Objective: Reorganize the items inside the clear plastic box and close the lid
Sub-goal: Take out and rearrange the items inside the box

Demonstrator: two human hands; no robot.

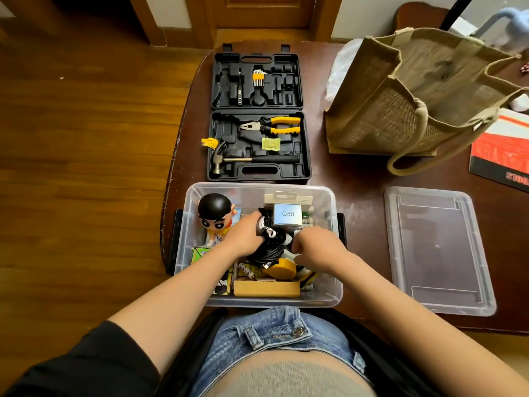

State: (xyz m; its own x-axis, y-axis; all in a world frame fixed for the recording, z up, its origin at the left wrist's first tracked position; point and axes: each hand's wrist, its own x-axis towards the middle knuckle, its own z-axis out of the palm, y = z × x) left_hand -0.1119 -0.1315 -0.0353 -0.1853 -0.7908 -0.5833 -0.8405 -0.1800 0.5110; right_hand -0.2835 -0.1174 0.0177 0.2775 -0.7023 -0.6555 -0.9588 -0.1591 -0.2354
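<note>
Left hand (243, 234) grips the black cable bundle (267, 247) mid-box (333, 293); right hand (316, 247) pinches its 3 o'clock end, likely tidying; lid (438, 250) waits at 3 o'clock.

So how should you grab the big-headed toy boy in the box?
Take the toy figure by its round black head, coming straight down from above. It stands upright in the far left corner of the clear plastic box, so the head is on top and free, while its body is hemmed in by the box wall and the left hand beside it.
</note>
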